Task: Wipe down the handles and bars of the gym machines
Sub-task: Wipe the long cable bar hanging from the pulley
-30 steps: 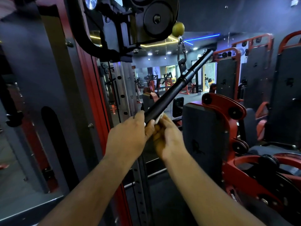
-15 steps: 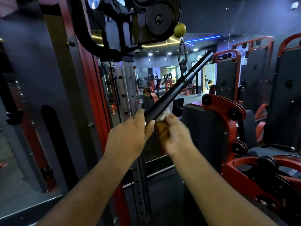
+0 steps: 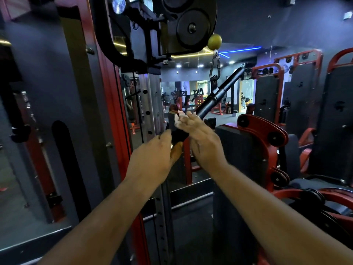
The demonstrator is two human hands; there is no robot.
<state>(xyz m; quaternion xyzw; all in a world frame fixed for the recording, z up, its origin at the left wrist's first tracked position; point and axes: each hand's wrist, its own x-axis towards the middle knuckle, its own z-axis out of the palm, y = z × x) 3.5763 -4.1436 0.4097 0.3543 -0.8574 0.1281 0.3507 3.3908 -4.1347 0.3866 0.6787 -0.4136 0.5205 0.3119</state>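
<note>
A black straight bar (image 3: 212, 98) hangs tilted from a carabiner (image 3: 213, 73) under a yellow cable ball (image 3: 214, 41) on the red and black cable machine (image 3: 107, 92). My left hand (image 3: 158, 152) grips the bar's lower end. My right hand (image 3: 200, 138) lies across the bar just above it and holds a white cloth (image 3: 179, 121) against the bar under its fingertips. The bar's upper end points up and to the right, free of both hands.
A pulley housing (image 3: 189, 25) hangs overhead. The steel weight-stack column (image 3: 152, 104) with numbered holes stands behind the hands. A red and black seated machine (image 3: 263, 134) crowds the right side. More machines stand across the gym floor behind.
My right hand has slid with the cloth from beside my left hand's fingers up and over the bar. My left hand keeps its grip on the lower end.
</note>
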